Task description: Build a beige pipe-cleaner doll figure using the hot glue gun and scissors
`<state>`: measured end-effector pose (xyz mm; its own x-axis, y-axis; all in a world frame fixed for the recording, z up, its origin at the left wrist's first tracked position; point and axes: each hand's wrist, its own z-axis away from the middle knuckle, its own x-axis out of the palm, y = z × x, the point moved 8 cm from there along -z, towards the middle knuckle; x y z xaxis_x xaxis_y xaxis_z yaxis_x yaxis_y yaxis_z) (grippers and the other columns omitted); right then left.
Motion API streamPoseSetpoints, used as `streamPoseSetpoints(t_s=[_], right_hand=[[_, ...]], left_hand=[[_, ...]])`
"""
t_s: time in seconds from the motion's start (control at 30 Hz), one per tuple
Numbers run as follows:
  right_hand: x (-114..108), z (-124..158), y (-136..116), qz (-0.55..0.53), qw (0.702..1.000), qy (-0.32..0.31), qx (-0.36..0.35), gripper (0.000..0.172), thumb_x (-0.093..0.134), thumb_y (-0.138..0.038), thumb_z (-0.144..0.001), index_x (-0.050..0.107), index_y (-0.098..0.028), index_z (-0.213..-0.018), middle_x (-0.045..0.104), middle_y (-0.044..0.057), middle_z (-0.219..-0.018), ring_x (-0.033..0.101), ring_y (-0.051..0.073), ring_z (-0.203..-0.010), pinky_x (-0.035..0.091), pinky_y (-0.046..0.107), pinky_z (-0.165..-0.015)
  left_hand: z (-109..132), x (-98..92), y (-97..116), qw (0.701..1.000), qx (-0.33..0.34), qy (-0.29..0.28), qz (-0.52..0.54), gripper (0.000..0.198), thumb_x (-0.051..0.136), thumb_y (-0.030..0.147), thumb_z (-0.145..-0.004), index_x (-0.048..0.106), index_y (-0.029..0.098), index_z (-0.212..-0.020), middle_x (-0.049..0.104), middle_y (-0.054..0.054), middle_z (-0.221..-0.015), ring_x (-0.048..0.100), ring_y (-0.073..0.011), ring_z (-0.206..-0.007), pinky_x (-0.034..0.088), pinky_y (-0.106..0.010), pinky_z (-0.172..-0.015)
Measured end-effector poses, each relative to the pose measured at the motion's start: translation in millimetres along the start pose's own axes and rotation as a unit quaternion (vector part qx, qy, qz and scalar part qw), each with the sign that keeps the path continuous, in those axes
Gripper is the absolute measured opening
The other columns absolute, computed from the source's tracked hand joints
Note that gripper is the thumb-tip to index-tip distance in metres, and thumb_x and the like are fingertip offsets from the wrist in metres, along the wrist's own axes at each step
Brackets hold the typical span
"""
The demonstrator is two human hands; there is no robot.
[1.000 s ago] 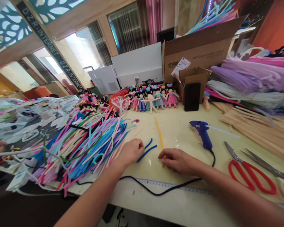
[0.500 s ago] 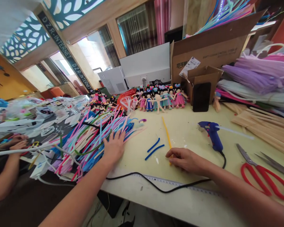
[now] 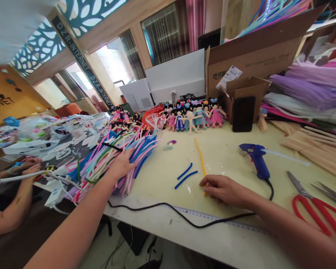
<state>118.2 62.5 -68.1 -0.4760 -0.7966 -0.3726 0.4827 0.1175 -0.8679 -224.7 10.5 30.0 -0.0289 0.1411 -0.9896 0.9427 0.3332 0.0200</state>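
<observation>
My left hand [image 3: 122, 163] reaches into a large heap of coloured pipe cleaners [image 3: 144, 147]. Its fingers curl around some of them, and the fingertips are partly hidden among the strands. On the table my right hand [image 3: 222, 188] is closed at the near end of a yellow pipe cleaner [image 3: 201, 157], which points away from me. Left of it lie two short blue pipe cleaner pieces [image 3: 186, 179], apart from both hands. A blue glue gun [image 3: 256, 158] with a clear glue stick lies to the right.
Red-handled scissors [image 3: 313, 205] and grey pointed blades [image 3: 329, 194] lie at the right. A black cable [image 3: 162, 204] crosses a ruler near the front edge. Several small dolls [image 3: 193, 116], a black phone [image 3: 243, 114] and cardboard boxes [image 3: 248, 52] stand behind. Another person's arm [image 3: 24, 198] is at the left.
My left hand has moved left and its spread fingers have curled into the heap. The near pipe cleaners have shifted left with it. My right hand stays at the yellow pipe cleaner.
</observation>
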Motion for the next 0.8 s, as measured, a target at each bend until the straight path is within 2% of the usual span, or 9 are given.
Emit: streamPoseSetpoints(t_s=[0.1,0.2,0.37,0.53,0.6,0.7,0.8], right_hand=[[0.3,0.8,-1.0,-0.003,1.0,0.002,0.002,0.017,0.053,-0.024,-0.085,0.062,-0.018,-0.098,0.056,-0.002,-0.071,0.045,0.009,-0.052,0.041,0.021,-0.049],[0.5,1.4,-2.3,-0.008,1.0,0.007,0.005,0.016,0.052,-0.023,-0.085,0.061,-0.018,-0.097,0.055,-0.002,-0.069,0.045,0.009,-0.051,0.04,0.021,-0.049],[0.3,1.2,-2.1,-0.006,1.0,0.01,0.008,0.017,0.051,-0.021,-0.084,0.061,-0.016,-0.098,0.053,-0.003,-0.067,0.043,0.009,-0.05,0.039,0.022,-0.048],[-0.3,0.1,-1.4,-0.006,1.0,0.008,-0.008,0.018,0.051,-0.021,-0.084,0.062,-0.017,-0.098,0.056,-0.001,-0.07,0.044,0.009,-0.05,0.039,0.022,-0.048],[-0.2,0.3,-1.4,-0.006,1.0,0.006,-0.009,0.018,0.05,-0.021,-0.084,0.061,-0.017,-0.098,0.057,-0.001,-0.071,0.043,0.009,-0.05,0.038,0.022,-0.048],[-0.3,1.0,-1.6,-0.002,1.0,0.004,-0.002,0.02,0.049,-0.02,-0.084,0.061,-0.016,-0.099,0.057,-0.001,-0.071,0.044,0.009,-0.05,0.038,0.022,-0.048],[-0.7,1.8,-2.8,0.0,1.0,0.003,-0.001,0.019,0.05,-0.021,-0.084,0.061,-0.016,-0.099,0.057,-0.001,-0.072,0.044,0.009,-0.051,0.039,0.022,-0.049]], left_hand=[[1.0,10.4,1.4,1.0,0.017,-0.019,0.003,0.07,0.067,0.032,-0.075,0.046,0.016,-0.14,0.056,-0.013,-0.142,0.052,-0.0286,-0.13,0.04,-0.038,-0.109],[1.9,13.6,2.6,1.0,0.024,-0.014,0.003,0.067,0.069,0.033,-0.075,0.049,0.02,-0.138,0.057,-0.011,-0.14,0.053,-0.0283,-0.128,0.042,-0.039,-0.107],[4.8,6.1,6.0,1.0,0.026,0.011,0.002,0.069,0.066,0.029,-0.078,0.043,0.018,-0.142,0.055,-0.013,-0.139,0.052,-0.0268,-0.128,0.042,-0.036,-0.106],[15.8,-5.1,17.7,0.991,-0.005,0.057,-0.118,0.054,0.064,0.03,-0.082,0.051,0.02,-0.133,0.055,-0.014,-0.136,0.053,-0.0352,-0.121,0.045,-0.047,-0.096],[19.2,-7.3,26.0,0.986,0.013,0.065,-0.154,0.041,0.061,0.028,-0.084,0.057,0.019,-0.124,0.057,-0.015,-0.131,0.054,-0.0349,-0.116,0.045,-0.047,-0.092],[21.6,-4.2,38.8,0.978,0.078,0.053,-0.185,0.024,0.051,0.022,-0.089,0.067,0.023,-0.107,0.06,-0.011,-0.129,0.054,-0.032,-0.114,0.044,-0.045,-0.091],[23.4,5.8,45.0,0.976,0.111,0.012,-0.19,0.03,0.044,0.021,-0.093,0.072,0.028,-0.099,0.061,-0.007,-0.131,0.052,-0.0305,-0.119,0.042,-0.046,-0.093]])
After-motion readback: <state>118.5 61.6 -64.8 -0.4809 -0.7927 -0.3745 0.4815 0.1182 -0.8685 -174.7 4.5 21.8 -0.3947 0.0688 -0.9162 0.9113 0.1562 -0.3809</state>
